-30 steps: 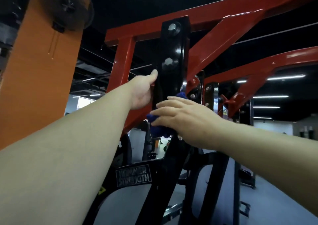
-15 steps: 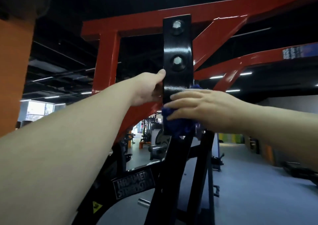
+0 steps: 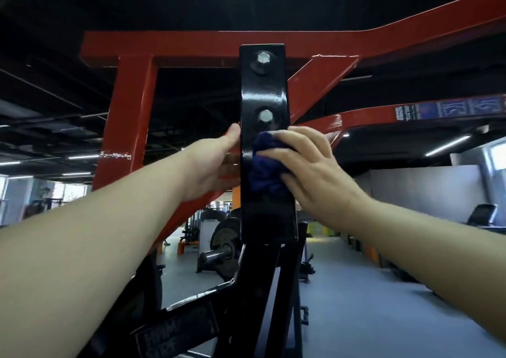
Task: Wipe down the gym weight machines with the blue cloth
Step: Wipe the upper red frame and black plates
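Note:
A black steel plate [image 3: 263, 92] with two silver bolts hangs from the red frame [image 3: 191, 42] of a weight machine at centre. My right hand [image 3: 309, 171] presses the bunched blue cloth [image 3: 264, 163] against the plate's face, just under the lower bolt, fingers curled over the cloth. My left hand [image 3: 216, 163] holds the plate's left edge, thumb up along it and fingers hidden behind the plate.
A red upright post [image 3: 123, 122] stands at left and a red arm with a label [image 3: 443, 109] runs off to the right. Below are the machine's black frame [image 3: 257, 289], a weight plate on a peg [image 3: 224, 245] and grey gym floor [image 3: 369, 303].
The view has swung to face the black plate more squarely. My right hand with the cloth sits slightly higher on the plate, nearer the lower bolt. My left hand keeps its hold.

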